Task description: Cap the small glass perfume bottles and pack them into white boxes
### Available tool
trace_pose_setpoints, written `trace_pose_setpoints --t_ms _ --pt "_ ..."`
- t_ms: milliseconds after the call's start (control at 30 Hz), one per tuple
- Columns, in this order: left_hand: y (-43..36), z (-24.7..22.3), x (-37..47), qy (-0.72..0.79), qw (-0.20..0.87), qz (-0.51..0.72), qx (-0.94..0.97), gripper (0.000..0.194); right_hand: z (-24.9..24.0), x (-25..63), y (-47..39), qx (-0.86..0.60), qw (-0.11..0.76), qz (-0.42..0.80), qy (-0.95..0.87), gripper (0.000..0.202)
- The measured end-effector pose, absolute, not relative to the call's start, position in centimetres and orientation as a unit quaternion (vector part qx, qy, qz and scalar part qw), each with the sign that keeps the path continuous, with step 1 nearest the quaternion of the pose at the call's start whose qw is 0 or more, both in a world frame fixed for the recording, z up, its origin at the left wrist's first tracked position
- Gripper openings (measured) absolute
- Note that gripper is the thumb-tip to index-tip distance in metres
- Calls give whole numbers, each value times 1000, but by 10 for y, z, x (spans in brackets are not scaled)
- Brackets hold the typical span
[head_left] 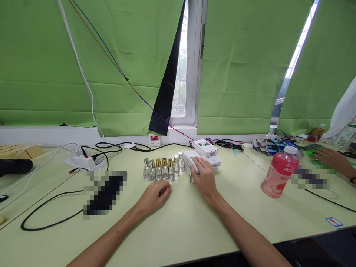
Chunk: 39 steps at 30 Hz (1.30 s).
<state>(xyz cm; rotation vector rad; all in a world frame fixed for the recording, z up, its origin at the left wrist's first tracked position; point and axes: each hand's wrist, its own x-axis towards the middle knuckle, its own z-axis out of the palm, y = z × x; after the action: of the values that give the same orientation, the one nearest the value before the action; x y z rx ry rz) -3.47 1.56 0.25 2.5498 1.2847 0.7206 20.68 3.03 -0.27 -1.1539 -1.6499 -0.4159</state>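
Note:
My right hand [205, 180] lies over a white cardboard box [189, 157] in a small stack, its fingers across the top and its thumb down the near side. Another white box [206, 148] with a green picture and a barcode rests on top, just beyond my fingers. My left hand [154, 196] is on the table with its fingers curled in, and I see nothing in them. Just past it stand several small clear glass bottles [159, 171] in a row, with gold and silver caps. They reach to the left side of the stack.
A pink drink bottle [278, 174] stands at the right. Further right, a co-worker's hand [330, 159] is near something green. To the left are a white power strip [87, 161], looped black cables [52, 227] and a blurred dark object [104, 196]. A small box [154, 139] stands by the wall.

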Motion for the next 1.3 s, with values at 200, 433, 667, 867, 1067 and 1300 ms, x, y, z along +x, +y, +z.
trace_pose_setpoints --t_ms 200,433,667,867,1067,1300 --pt "16 4 -34 433 97 239 864 30 -3 205 28 -487 490 -171 -703 39" --pt "17 3 -34 434 91 234 865 30 -1 200 23 -504 435 -169 -727 49" --pt "16 2 -34 433 92 237 865 30 0 198 18 -514 423 -160 -729 47" --pt "17 2 -34 427 99 249 864 28 -3 198 20 -499 448 -170 -722 41" --pt "19 1 -36 425 84 240 869 28 2 197 16 -448 526 -194 -696 42" --pt "12 2 -34 385 42 340 857 19 9 186 4 -347 623 -227 -663 58"
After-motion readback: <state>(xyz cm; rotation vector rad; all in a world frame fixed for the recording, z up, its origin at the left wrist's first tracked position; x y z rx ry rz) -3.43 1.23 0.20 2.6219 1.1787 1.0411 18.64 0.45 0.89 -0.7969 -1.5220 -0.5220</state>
